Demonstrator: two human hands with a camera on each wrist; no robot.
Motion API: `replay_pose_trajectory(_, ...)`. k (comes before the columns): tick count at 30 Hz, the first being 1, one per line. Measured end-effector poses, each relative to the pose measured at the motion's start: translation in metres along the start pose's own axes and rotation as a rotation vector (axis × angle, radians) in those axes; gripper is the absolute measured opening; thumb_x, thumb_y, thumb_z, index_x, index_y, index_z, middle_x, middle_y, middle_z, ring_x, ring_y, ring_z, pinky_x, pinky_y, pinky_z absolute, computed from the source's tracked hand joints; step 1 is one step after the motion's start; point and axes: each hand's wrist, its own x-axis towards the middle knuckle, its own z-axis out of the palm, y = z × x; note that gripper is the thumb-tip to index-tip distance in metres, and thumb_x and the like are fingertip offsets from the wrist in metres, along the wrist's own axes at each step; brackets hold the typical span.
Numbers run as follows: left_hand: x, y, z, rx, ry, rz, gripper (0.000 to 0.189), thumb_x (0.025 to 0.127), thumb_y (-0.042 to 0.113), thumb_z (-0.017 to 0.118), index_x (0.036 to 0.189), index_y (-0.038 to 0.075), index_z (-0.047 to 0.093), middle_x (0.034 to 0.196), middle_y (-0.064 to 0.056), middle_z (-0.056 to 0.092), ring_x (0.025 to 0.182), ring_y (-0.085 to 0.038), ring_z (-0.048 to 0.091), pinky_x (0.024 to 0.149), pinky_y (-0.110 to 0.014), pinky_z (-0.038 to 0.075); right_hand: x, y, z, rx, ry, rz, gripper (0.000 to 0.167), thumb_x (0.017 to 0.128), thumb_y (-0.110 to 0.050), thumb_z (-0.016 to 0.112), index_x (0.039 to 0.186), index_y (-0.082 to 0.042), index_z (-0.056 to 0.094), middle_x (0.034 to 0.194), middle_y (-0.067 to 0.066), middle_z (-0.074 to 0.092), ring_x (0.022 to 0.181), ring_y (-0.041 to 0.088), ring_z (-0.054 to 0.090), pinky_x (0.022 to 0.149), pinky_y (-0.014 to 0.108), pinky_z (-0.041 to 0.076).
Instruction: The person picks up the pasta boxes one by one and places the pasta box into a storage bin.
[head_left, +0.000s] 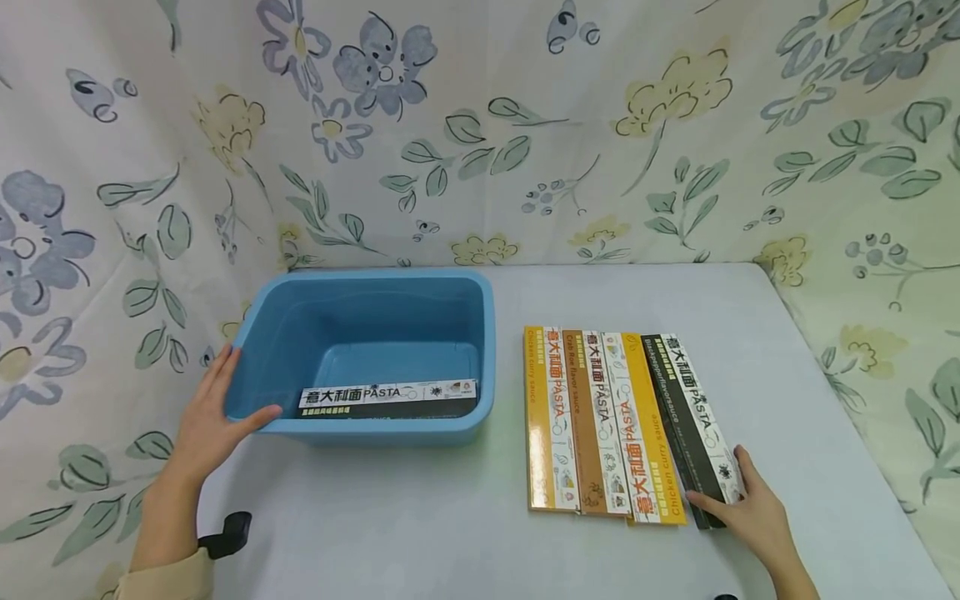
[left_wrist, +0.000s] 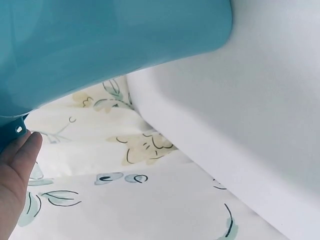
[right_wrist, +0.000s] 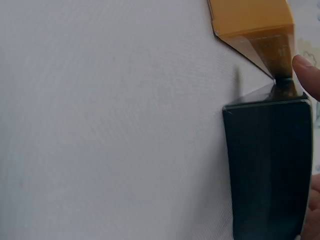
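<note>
A blue plastic tub [head_left: 486, 350] stands on the left of the white table. My left hand [head_left: 216, 417] holds its near left corner, thumb over the front rim and fingers along the left side. In the left wrist view, the fingertips [left_wrist: 34, 142] touch the tub [left_wrist: 120, 35] at its edge. Inside the tub lies a black-and-white pasta box [head_left: 390, 398] along the near wall. On the right, my right hand [head_left: 753, 512] grips the near end of another black-and-white pasta box [head_left: 693, 425], thumb on one side and fingers on the other. This box [right_wrist: 270, 165] slants beside the yellow one.
Left of the gripped box lie a yellow pasta box [head_left: 652, 433], a brown one [head_left: 596, 425] and another yellow one [head_left: 551, 425], side by side. Flowered cloth [head_left: 480, 133] hangs behind the table [head_left: 420, 517] and at both sides.
</note>
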Motion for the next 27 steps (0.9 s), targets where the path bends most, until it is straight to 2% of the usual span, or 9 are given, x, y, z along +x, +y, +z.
replay_pose_trajectory(4, 0.000, 0.000, 0.000, -0.004, 0.004, 0.003, 0.100, 0.084, 0.046, 0.070, 0.157, 0.008, 0.011, 0.161, -0.019, 0.007, 0.139, -0.056, 0.013, 0.097, -0.080, 0.019, 0.004, -0.001, 0.001, -0.019, 0.000, 0.050, 0.126, 0.074, -0.047, 0.080, 0.151, 0.006, -0.004, 0.148, 0.041, 0.017, 0.130, 0.056, 0.029, 0.101, 0.063, 0.034)
replay_pose_trajectory(11, 0.000, 0.000, 0.001, -0.005, -0.003, -0.007, 0.101, 0.085, 0.045, 0.070, 0.157, 0.010, 0.010, 0.162, -0.018, 0.005, 0.140, -0.055, 0.011, 0.098, -0.079, 0.018, 0.007, -0.001, 0.000, -0.019, 0.009, 0.066, 0.120, 0.073, -0.048, 0.081, 0.151, 0.008, 0.009, 0.141, 0.045, 0.027, 0.119, 0.054, 0.041, 0.091, 0.058, 0.043)
replay_pose_trajectory(15, 0.001, -0.002, 0.001, -0.010, -0.001, -0.001, 0.100, 0.085, 0.044, 0.070, 0.157, 0.010, 0.010, 0.162, -0.018, 0.005, 0.140, -0.055, 0.011, 0.098, -0.079, 0.018, 0.007, -0.003, 0.001, -0.008, 0.026, 0.078, 0.116, 0.073, -0.046, 0.082, 0.151, 0.007, 0.014, 0.141, 0.043, 0.031, 0.117, 0.051, 0.043, 0.084, 0.050, 0.046)
replay_pose_trajectory(19, 0.001, -0.003, 0.000, -0.006, -0.003, 0.007, 0.099, 0.085, 0.043, 0.069, 0.157, 0.009, 0.010, 0.162, -0.017, 0.005, 0.141, -0.054, 0.011, 0.099, -0.079, 0.018, 0.006, -0.007, 0.002, 0.049, 0.052, 0.114, 0.113, 0.072, -0.041, 0.084, 0.152, 0.005, 0.017, 0.141, 0.039, 0.034, 0.117, 0.047, 0.044, 0.080, 0.042, 0.045)
replay_pose_trajectory(27, 0.001, -0.002, 0.001, 0.002, 0.004, 0.015, 0.098, 0.086, 0.045, 0.068, 0.157, 0.009, 0.012, 0.162, -0.017, 0.006, 0.142, -0.052, 0.010, 0.100, -0.078, 0.017, 0.001, -0.015, 0.000, 0.165, 0.122, 0.147, 0.106, 0.073, -0.028, 0.085, 0.152, 0.003, 0.022, 0.142, 0.035, 0.036, 0.118, 0.044, 0.043, 0.080, 0.039, 0.044)
